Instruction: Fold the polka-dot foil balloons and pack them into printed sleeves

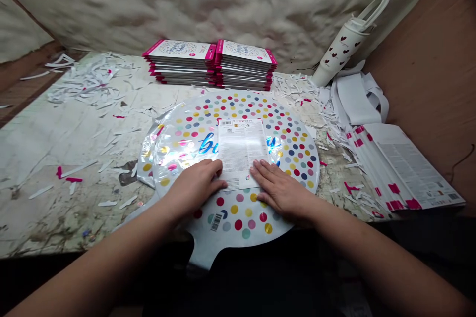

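Your left hand (193,190) and right hand (282,190) lie flat and open, neither clenched nor grasping, with the fingertips resting on the lower edge of the printed paper card (241,151). The card sits near the middle of a dotted foil balloon (293,158), which lies on the worktable (55,158) partly over a second foil balloon (147,166). Two stacks of packaged balloons (208,64) stand beyond it. Paper strips (89,81) litter the table. To the right lie pink-edged sheets (409,168), and a heart-printed tumbler (338,49) leans farther back.
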Available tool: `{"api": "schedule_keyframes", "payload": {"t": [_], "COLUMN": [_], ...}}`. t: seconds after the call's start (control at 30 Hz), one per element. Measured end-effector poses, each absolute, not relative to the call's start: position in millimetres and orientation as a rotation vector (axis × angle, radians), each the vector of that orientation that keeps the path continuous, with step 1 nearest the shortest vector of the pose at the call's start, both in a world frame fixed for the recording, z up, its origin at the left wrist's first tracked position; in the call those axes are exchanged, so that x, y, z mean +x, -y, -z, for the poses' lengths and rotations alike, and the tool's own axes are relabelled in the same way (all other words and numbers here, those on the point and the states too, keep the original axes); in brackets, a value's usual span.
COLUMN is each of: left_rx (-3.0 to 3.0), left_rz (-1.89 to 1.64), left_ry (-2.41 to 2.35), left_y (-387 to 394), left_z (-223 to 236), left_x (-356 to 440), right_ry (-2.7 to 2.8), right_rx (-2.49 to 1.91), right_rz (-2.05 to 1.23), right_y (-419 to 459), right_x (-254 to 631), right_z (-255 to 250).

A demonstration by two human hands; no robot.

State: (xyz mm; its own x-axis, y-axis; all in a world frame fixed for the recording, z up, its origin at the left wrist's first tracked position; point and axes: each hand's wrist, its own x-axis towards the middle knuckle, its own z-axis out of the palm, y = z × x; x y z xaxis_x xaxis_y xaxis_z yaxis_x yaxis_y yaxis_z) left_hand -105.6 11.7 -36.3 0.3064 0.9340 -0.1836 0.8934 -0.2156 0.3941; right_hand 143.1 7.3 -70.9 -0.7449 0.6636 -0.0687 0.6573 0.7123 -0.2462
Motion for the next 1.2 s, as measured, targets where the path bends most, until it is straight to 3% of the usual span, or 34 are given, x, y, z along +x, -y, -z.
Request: {"api": "schedule_keyframes", "payload": {"t": [0.1, 0.23, 0.33, 0.5, 0.7, 0.93, 1.1, 1.2], "left_rx": [1.928, 1.072, 0.53, 0.41, 0.212, 0.605, 0.728, 0.721], "left_rz": [-0.355, -0.363, -0.593, -0.97, -1.044, -1.031, -0.992, -1.083], "left_ry": [-1.516, -0.983, -0.854, -0.939, -0.945, -1.071, -1.133, -1.186], "left_y": [15.1, 51.5, 54.4, 29.9, 25.7, 33.1, 36.1, 34.2], "left_z": [28.0, 21.0, 27.6, 42.2, 45.5, 40.6, 44.0, 46.1], "left_x": [-109.0, -84.8, -65.4, -57.5, -52.9, -55.9, -55.1, -59.5], "right_ry": [2.875, 2.892, 2.845, 2.558, 2.327, 2.16, 2.104, 2.033], "right_rx": [-1.126, -1.198, -1.06, -0.772, -0.77, -0.864, -0.774, -0.881], "right_rz": [-0.263, 0.027, 0.287, 0.434, 0.251, -0.642, -0.533, -0.679], "right_y": [-4.1, -5.9, -6.2, 8.0, 24.6, 11.0, -3.0, -1.6], "right_x": [144.1, 127.1, 114.5, 109.6, 114.4, 122.5, 102.9, 116.4], "right_z": [69.9, 53.4, 35.6, 31.1, 51.0, 32.4, 35.4, 30.8]}}
